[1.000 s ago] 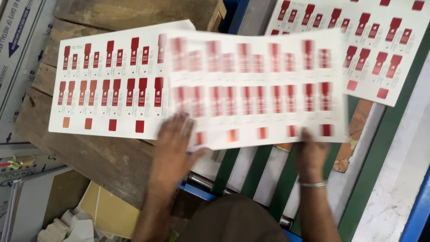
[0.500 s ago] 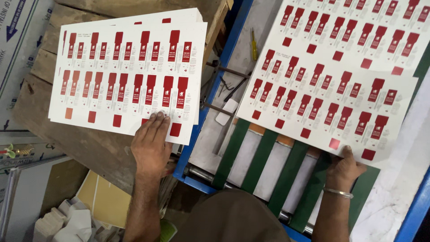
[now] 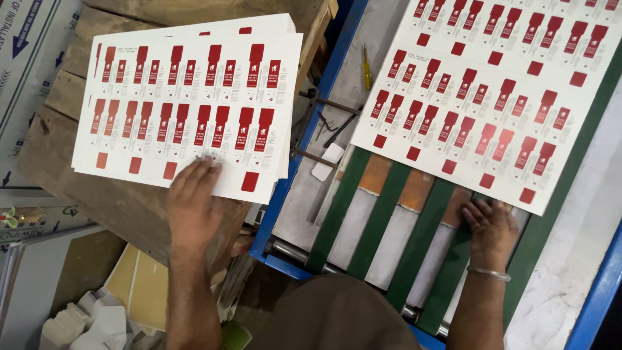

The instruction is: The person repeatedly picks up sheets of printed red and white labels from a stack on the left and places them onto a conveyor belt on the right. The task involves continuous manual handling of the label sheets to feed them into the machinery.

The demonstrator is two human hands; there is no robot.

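My left hand (image 3: pixel 192 204) lies flat on the near edge of a stack of white printed sheets (image 3: pixel 188 104) with rows of red box shapes, on a wooden pallet (image 3: pixel 84 194). My right hand (image 3: pixel 490 223), with a metal bangle at the wrist, rests with its fingertips at the near edge of a single printed sheet (image 3: pixel 479 110). That sheet lies on the green belts (image 3: pixel 382 217) of a blue-framed feeder (image 3: pixel 285 194). A second such sheet (image 3: pixel 518 32) lies farther along the belts, overlapped by the first.
A yellow-handled screwdriver (image 3: pixel 367 68) and a small white card (image 3: pixel 327 162) lie on the grey metal plate between pallet and belts. Cardboard scraps and white boxes (image 3: pixel 91 317) lie on the floor at lower left. A printed carton (image 3: pixel 26 58) stands at far left.
A sheet was carried from the stack rightward onto the belts and slid further up them. My left hand went back to the stack's near edge; my right hand stayed at the sheet's edge.
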